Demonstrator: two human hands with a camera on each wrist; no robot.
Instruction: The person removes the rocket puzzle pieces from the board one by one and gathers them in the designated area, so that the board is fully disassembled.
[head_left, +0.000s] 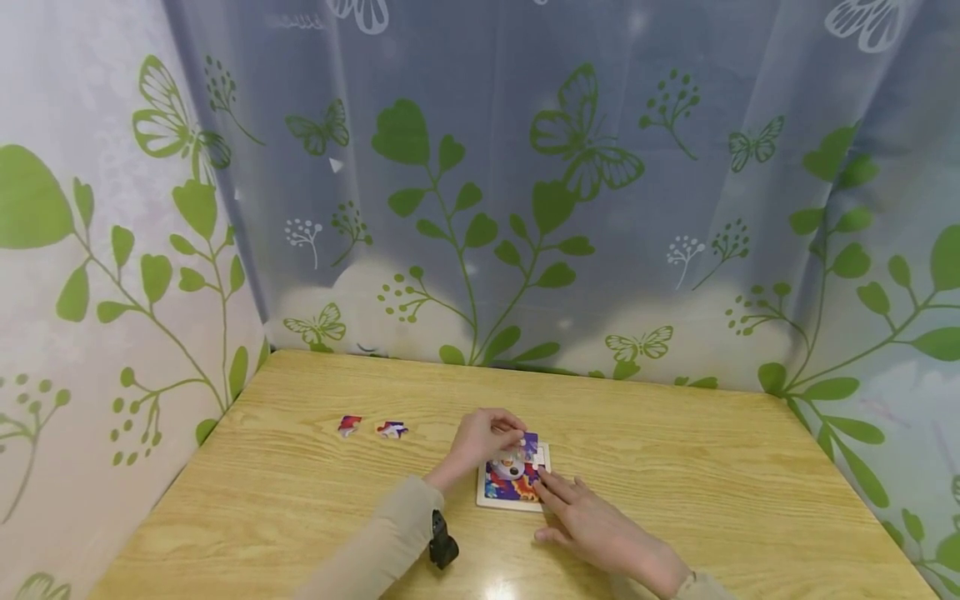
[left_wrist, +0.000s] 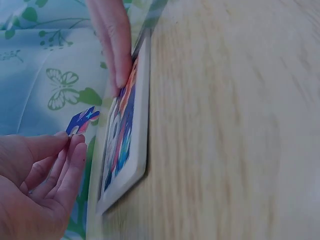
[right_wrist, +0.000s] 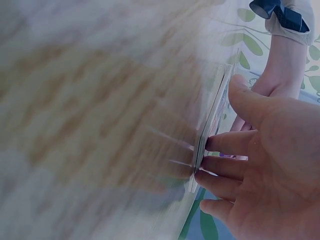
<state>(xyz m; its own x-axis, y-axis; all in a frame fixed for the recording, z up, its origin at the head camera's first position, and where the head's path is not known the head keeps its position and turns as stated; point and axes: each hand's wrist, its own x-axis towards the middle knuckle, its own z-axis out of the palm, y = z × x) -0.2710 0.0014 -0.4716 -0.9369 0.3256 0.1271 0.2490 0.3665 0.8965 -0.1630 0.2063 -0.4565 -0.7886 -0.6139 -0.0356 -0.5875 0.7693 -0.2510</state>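
Leaf-and-butterfly curtains (head_left: 495, 250) on three sides of one wooden table (head_left: 712, 467). At left, two loose pieces (head_left: 392, 429); at centre, one framed puzzle (head_left: 510, 503). Above it, one puzzle piece (left_wrist: 82, 121) pinched in the left hand (head_left: 483, 436). Partly hiding the puzzle's right side: right hand (head_left: 600, 523), fingers nearly straight. One black device (head_left: 442, 542) at left cuff (head_left: 420, 500).

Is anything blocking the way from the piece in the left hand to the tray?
Nothing visible: the left wrist view shows open space between piece and tray. The right hand touches the tray's right side, but isn't between them.
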